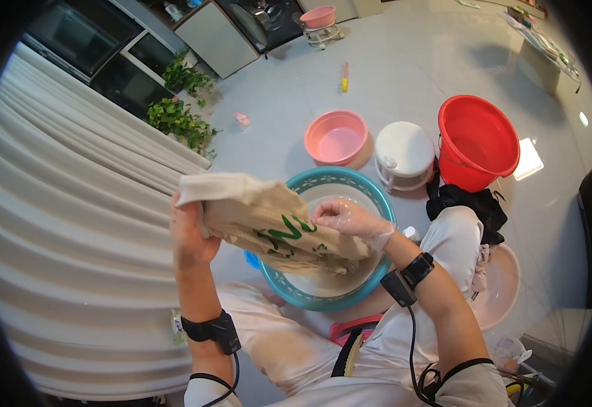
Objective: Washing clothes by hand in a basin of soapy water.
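Note:
A beige cloth [248,217] with a green print is stretched over a teal basin [283,288] of cloudy water, its lower end dark and wet. My left hand [193,234] grips the upper left end, raised beyond the basin's rim. Over the water, my right hand [347,218], in a thin clear glove, is closed with its fingertips at the cloth's right edge. Wet or soapy shine shows on that glove. Whether the cloth is a bag or a garment I cannot tell.
Beyond the basin stand a pink basin [336,136], a white lidded stool [404,150] and a red bucket [478,142]. A pale pink basin [503,288] with cloth sits right of my knee. White curtains [72,237] hang on the left, near potted plants [180,122].

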